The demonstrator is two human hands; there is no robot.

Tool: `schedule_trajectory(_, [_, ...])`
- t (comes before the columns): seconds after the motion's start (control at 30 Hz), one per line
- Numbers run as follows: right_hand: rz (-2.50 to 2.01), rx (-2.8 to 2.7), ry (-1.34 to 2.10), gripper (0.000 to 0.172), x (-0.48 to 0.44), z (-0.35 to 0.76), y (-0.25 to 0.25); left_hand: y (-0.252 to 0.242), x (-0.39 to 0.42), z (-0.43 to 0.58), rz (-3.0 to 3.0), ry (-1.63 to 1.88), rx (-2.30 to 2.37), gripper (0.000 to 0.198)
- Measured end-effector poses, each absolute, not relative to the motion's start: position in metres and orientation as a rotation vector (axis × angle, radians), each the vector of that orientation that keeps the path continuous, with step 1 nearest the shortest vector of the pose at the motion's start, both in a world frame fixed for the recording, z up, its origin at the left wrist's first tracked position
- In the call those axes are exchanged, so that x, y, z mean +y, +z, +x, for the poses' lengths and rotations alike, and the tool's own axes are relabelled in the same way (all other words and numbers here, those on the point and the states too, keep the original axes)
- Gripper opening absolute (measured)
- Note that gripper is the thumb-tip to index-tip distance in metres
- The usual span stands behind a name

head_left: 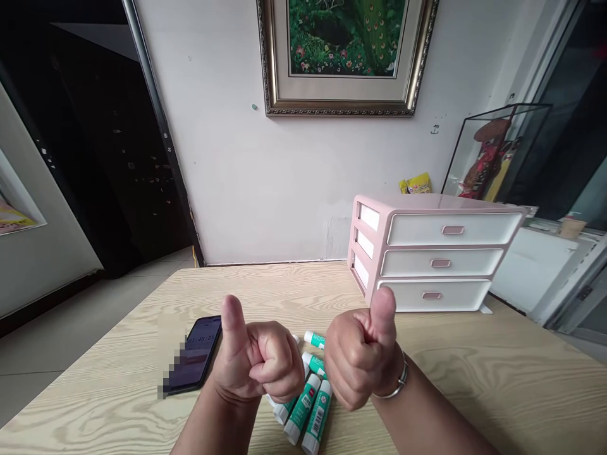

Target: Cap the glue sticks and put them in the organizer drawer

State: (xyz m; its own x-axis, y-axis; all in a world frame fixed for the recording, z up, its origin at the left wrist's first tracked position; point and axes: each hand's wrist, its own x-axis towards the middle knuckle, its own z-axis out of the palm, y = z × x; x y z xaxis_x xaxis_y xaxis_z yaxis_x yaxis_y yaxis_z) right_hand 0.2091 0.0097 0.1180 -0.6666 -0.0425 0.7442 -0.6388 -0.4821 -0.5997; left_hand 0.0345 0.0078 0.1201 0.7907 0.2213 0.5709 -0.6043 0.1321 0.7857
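Note:
Both my hands are raised over the table with thumbs up. The fingers of my left hand [263,357] are curled into its palm, and nothing shows in them. My right hand [363,354], with a silver bracelet [397,384] at its wrist, is likewise a fist with the thumb upright. Between and below the hands lie several green and white glue sticks [317,417] on the tabletop, some partly hidden behind my hands. To the left of my left hand rests a dark phone [196,357] with a clock readout on its screen.
A pink and white cabinet [441,262] with three closed drawers stands at the table's back right. Behind it are a yellow packet [417,184] and a glass case [493,155]. The wooden table [474,379] meets a wall with a framed picture [341,109].

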Motion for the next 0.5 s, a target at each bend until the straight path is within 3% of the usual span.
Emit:
schedule_trajectory(0.3, [0.791,-1.323,2.301,0.078,0.0162,0.2105,0.1091,0.1170,0.0123,0.0335,1.338,0.610,-0.326,0.079])
schedule_trajectory(0.5, [0.873,-1.326,2.248,0.075,0.0151,0.2092,0.1140,0.1174,0.0123,0.0334,1.371,0.604,-0.295,0.079])
